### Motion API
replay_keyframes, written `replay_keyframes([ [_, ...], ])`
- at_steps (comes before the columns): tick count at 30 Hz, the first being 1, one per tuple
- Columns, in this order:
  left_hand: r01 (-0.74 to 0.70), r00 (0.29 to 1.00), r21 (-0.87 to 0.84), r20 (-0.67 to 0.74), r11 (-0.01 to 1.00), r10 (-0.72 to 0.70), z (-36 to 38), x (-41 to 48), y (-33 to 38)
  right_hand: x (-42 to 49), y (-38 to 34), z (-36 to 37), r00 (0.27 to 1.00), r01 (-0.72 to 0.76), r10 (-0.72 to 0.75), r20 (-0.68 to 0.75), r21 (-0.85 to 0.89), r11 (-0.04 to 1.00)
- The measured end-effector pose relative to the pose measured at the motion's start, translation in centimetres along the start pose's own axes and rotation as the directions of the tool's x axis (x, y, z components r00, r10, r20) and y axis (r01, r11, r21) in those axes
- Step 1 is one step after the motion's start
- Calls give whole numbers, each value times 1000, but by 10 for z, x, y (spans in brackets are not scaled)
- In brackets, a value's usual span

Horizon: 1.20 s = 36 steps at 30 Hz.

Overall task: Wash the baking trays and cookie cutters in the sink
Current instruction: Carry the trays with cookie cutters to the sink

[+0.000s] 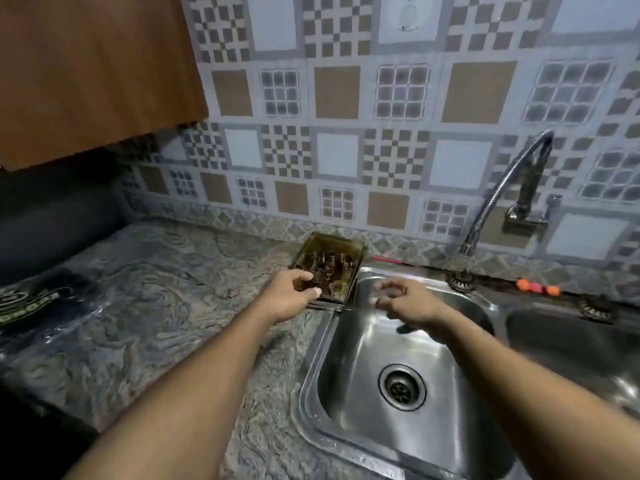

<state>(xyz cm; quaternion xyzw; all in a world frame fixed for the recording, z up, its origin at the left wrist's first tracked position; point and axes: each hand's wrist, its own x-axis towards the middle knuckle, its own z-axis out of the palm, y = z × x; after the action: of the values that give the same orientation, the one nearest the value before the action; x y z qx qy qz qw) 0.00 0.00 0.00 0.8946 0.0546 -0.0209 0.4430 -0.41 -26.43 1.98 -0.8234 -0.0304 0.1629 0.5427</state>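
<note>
A person is reaching 2 bare arms over a marbled stone tabletop and a steel sink. 1 dark baking tray is sitting on the tabletop by the tiled wall, just beside the sink's left rim, with small metal cookie cutters lying heaped inside it. The left hand is curling fingers and thumb at the tray's near left corner; whether it is pinching anything is unclear. The right hand is hovering over the basin, loosely curled, holding nothing. The tray is looking stiff, thin, light and probably greasy, so gripping both side rims and keeping it level is likely the safest way, since the loose cutters could slide out.
</note>
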Motion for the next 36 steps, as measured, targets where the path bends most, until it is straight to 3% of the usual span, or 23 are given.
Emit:
replay_keyframes([
  [5,133,991,-57,-11,989,-134,-4,52,-62,81,45,43,981,-185,192,-30,160,970],
  [8,152,986,-110,-52,982,-158,-7,91,-81,122,57,60,974,-207,224,-44,248,947],
  [15,286,958,-247,74,926,-276,-2,147,-107,181,70,76,957,-254,289,-29,399,881],
  [22,347,938,-346,150,872,-314,8,154,-111,183,77,75,955,-256,294,-35,400,880],
  [36,308,947,-496,238,811,-215,21,94,-76,108,72,49,956,-227,283,-81,412,883],
])
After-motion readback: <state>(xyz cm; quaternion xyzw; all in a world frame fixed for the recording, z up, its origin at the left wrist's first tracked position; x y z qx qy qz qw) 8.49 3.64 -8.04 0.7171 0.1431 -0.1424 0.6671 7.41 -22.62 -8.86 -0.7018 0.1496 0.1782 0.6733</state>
